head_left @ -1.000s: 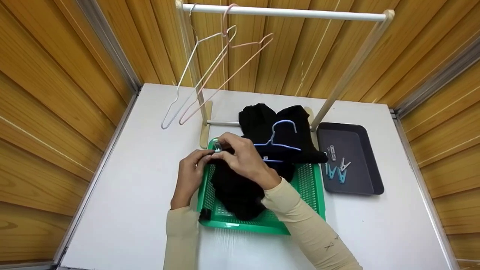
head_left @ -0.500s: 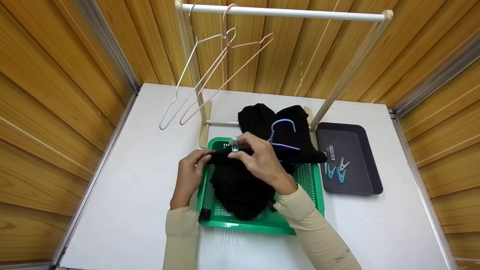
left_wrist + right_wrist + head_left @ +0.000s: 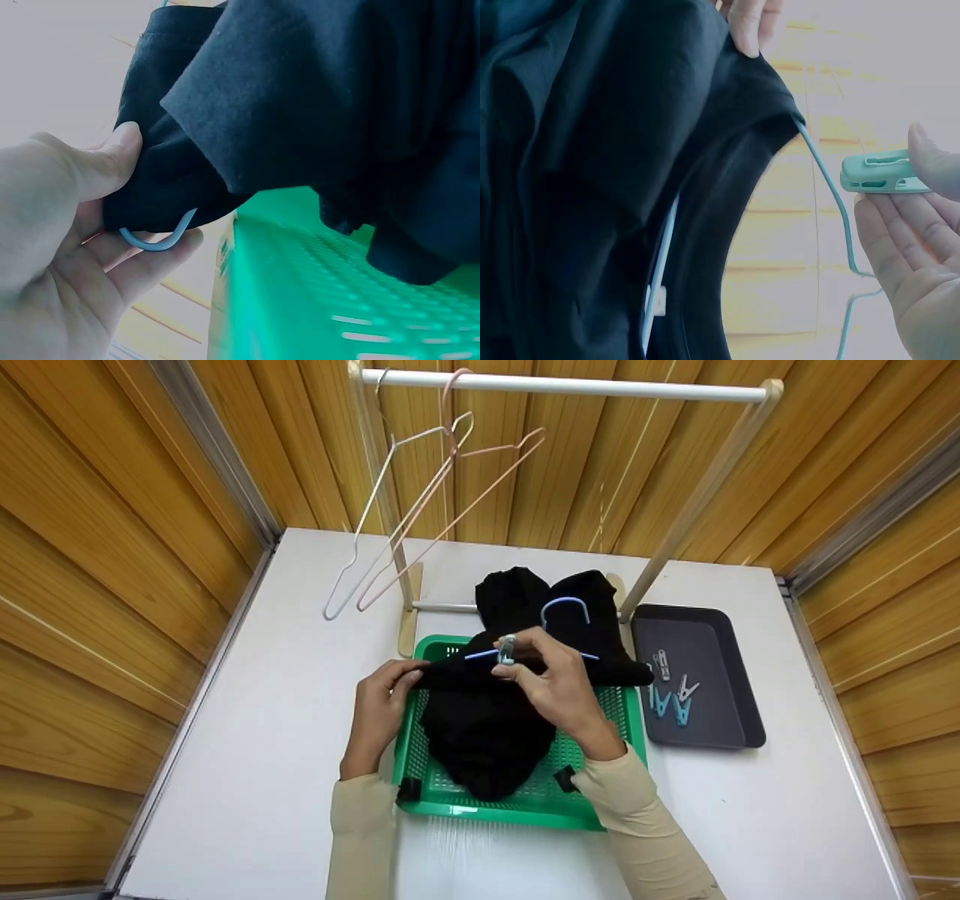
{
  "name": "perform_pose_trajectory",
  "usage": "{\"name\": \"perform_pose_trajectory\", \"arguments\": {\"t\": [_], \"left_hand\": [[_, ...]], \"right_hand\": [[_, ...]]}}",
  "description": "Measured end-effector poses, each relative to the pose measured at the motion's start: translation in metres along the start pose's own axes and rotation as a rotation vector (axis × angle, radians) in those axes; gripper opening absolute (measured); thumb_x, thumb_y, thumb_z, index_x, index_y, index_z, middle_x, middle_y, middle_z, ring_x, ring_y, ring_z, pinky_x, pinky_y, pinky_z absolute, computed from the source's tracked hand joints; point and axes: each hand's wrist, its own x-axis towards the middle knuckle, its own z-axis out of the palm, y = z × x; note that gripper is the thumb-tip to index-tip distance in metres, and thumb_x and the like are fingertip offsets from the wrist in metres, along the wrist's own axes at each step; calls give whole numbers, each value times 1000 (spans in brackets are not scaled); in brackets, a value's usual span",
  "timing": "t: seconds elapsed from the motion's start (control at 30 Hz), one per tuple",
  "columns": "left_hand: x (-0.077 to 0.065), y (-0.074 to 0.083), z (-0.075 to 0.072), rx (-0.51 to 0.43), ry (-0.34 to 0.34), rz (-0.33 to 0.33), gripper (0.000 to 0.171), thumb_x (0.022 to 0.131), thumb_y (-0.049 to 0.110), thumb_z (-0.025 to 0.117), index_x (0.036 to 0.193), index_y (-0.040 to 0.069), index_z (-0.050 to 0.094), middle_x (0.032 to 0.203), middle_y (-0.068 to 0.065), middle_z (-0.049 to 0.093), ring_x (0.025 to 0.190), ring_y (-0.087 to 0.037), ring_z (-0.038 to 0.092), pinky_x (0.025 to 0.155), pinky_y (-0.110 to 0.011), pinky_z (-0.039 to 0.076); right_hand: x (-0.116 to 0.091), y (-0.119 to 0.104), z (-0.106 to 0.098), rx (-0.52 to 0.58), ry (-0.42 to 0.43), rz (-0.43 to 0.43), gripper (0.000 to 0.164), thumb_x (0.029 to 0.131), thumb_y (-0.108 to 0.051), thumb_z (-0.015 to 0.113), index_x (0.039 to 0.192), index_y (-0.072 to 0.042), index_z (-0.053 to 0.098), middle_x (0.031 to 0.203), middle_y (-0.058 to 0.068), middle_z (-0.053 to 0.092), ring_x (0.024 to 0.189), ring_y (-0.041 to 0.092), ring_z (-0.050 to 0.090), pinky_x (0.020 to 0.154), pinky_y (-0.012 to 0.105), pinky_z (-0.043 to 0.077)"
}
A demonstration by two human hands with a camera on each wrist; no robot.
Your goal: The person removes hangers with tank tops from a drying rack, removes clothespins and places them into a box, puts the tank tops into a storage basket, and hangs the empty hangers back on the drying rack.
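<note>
A black garment hangs over a blue hanger, partly down into the green basket. At the garment's left shoulder, my left hand pinches the cloth between thumb and fingers. The left wrist view shows the hanger's curved end poking from the cloth against these fingers. My right hand holds a pale green clothespin between thumb and fingers, near the neckline. In the right wrist view the clothespin is apart from the cloth and hanger wire. A white tag shows inside the neck.
Right of the basket lies a dark tray with teal clothespins, a white one and grey clips. A rack with a white bar stands behind, holding a white hanger and a pink hanger.
My right hand has moved right along the garment's top with the clothespin, away from my left hand and toward the neckline. The left hand has stayed on the shoulder.
</note>
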Motion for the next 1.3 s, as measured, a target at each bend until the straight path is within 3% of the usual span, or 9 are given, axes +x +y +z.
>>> {"name": "perform_pose_trajectory", "arguments": {"t": [0.2,0.4,0.7,1.03,1.13,1.3], "left_hand": [[-1,0,-1,-1,0,0,19,105,6,65,118,8,79,112,1,76,107,-15,71,94,-33,56],[-1,0,-1,-6,2,0,19,105,7,65,119,7,79,111,1,76,107,-15,71,94,-33,57],[-1,0,-1,-6,8,9,19,105,7,66,118,7,79,112,0,77,107,-15,72,93,-33,56],[0,0,0,-9,10,2,18,105,6,66,117,7,80,111,0,77,106,-15,72,94,-33,56],[0,0,0,-9,10,0,18,105,6,67,117,7,80,110,0,77,106,-15,72,94,-33,56],[0,1,0,-8,9,2,19,104,6,67,118,7,80,110,0,77,105,-16,72,94,-33,56]], "right_hand": [[-10,3,-16,-9,68,24,28,90,-2,85,114,-4,70,116,8,76,99,25,75,86,29,59],[-20,5,-30,12,121,45,28,89,6,82,113,1,69,115,15,75,99,28,74,87,28,59],[-31,8,-61,-1,204,148,28,90,10,80,115,5,67,118,17,75,106,18,72,90,25,57],[-36,19,-98,-18,348,190,29,90,14,78,116,13,64,116,28,72,104,16,73,89,25,57],[-35,25,-110,-26,400,205,29,90,15,77,115,16,63,113,26,73,102,16,74,86,23,57],[-35,39,-130,-79,473,255,30,90,14,78,115,17,62,110,12,77,100,13,73,85,22,56]]}}
